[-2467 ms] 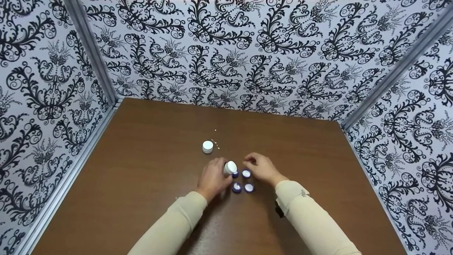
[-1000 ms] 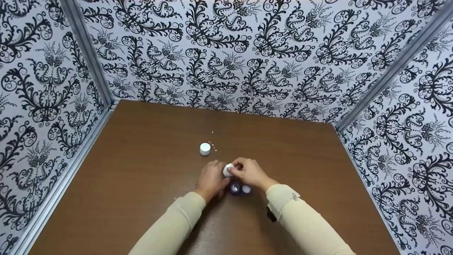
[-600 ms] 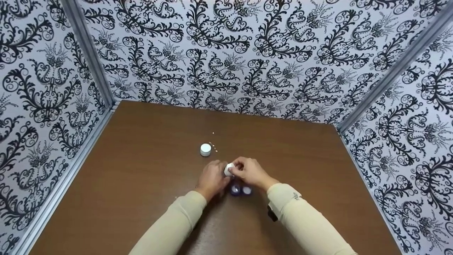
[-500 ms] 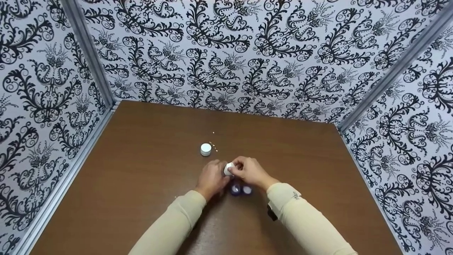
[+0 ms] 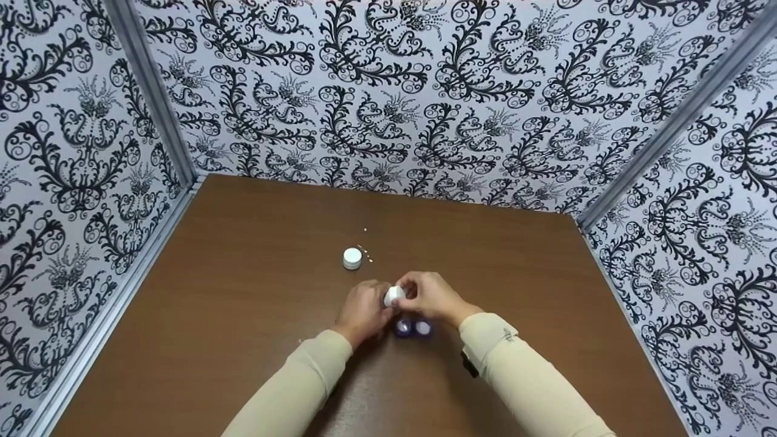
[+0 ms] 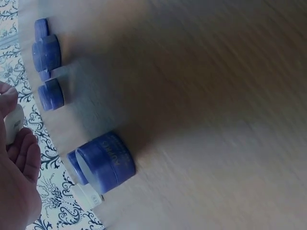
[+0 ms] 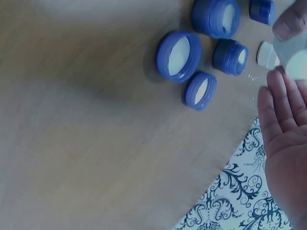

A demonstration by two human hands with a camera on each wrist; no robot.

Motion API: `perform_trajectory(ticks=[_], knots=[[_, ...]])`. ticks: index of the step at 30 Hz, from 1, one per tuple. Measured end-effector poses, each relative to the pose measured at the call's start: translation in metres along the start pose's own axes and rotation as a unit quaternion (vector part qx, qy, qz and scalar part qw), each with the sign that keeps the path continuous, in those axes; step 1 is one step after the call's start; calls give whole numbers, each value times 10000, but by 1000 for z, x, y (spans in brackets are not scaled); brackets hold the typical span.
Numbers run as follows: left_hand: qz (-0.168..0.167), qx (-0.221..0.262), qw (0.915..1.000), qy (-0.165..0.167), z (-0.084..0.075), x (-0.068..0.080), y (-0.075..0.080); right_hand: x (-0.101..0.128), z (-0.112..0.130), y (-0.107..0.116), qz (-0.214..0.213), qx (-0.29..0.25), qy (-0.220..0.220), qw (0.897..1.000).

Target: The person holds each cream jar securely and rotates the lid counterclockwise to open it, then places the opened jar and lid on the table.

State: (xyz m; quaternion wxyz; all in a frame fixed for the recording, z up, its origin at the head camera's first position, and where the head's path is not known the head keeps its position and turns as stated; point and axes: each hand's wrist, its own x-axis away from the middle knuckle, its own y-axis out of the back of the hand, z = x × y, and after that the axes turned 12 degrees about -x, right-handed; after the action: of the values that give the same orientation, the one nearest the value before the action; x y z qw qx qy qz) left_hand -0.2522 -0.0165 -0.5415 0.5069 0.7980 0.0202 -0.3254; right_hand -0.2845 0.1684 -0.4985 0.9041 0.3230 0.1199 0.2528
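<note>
Two hands in long cream sleeves meet over the middle of a smooth brown wood-grain table (image 5: 243, 315). The left hand (image 5: 363, 308) curls its fingers round a small white plastic bottle (image 5: 394, 296), a smooth cylinder held just above the table surface between both hands. The right hand (image 5: 432, 297) closes its fingertips on the bottle's rounded white top from the other side, so each grip is pinched on the same bottle. In the right wrist view the bottle (image 7: 295, 55) appears as a pale blurred shape at the fingertips of the right hand (image 7: 283, 124). Just beneath and in front of the hands sit several small round blue plastic jars (image 5: 413, 328), squat and glossy, with pale white insides showing in their open mouths. The right wrist view shows the jars (image 7: 178, 55) clustered close together, some larger and some smaller; the left wrist view shows one blue jar (image 6: 103, 163) lying on its side with faint lettering on its wall, too blurred to read. Farther from the person, well apart from the hands, a small white round cap (image 5: 352, 258) rests on the table, with a few tiny pale specks (image 5: 366, 250) scattered just beside it. Three upright walls (image 5: 388, 91) covered in white paper with black swirling damask patterns enclose the table, joined at grey metal corner strips (image 5: 152, 103).
</note>
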Motion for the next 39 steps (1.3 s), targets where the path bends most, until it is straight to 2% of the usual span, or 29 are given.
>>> perform_trajectory(ticks=[17, 20, 24, 28, 39], knots=[[217, -254, 9993, 192, 0, -6, 5, -2, 1, -4, -87, -332, 273, 9990], [219, -295, 9991, 230, 0, -5, 6, -1, 4, -4, -125, -318, 128, 9993], [164, -315, 9990, 253, -2, -6, 8, 1, 6, -4, -305, 25, -210, 9993], [58, -401, 9989, 227, -4, -6, 9, 2, 4, -3, -351, 257, -296, 9986], [69, -406, 9989, 236, -5, -4, 6, 3, 2, -5, -278, 35, 101, 9996]])
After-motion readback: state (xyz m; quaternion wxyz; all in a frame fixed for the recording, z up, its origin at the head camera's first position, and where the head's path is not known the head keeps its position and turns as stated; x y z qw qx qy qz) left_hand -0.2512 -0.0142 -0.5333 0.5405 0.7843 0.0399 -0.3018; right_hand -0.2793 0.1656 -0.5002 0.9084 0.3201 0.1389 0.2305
